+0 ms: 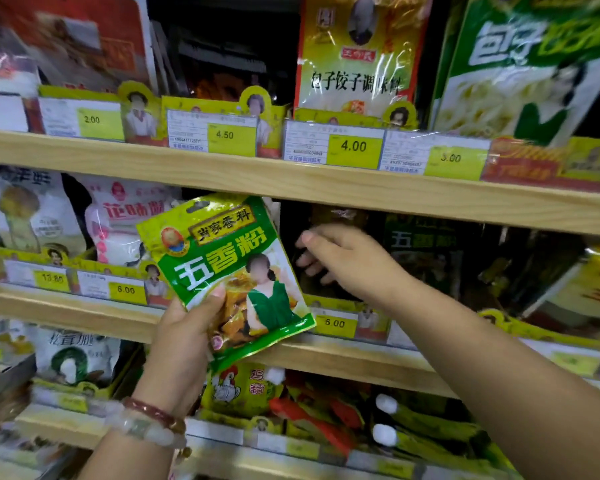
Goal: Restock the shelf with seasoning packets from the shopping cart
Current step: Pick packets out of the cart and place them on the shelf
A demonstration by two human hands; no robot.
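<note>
— Left hand?
— Left hand (184, 336) grips a green packet (227, 275) by its lower-left corner, thumb on the front, held tilted before the middle shelf (326, 358).
— Right hand?
— Right hand (343, 259) is released, fingers spread, reaching into the shelf's dark bay beside the packet, holding nothing.
— Surroundings?
— Yellow price tags (354, 147) line the shelf edges; a bracelet (153, 415) circles the left wrist.
</note>
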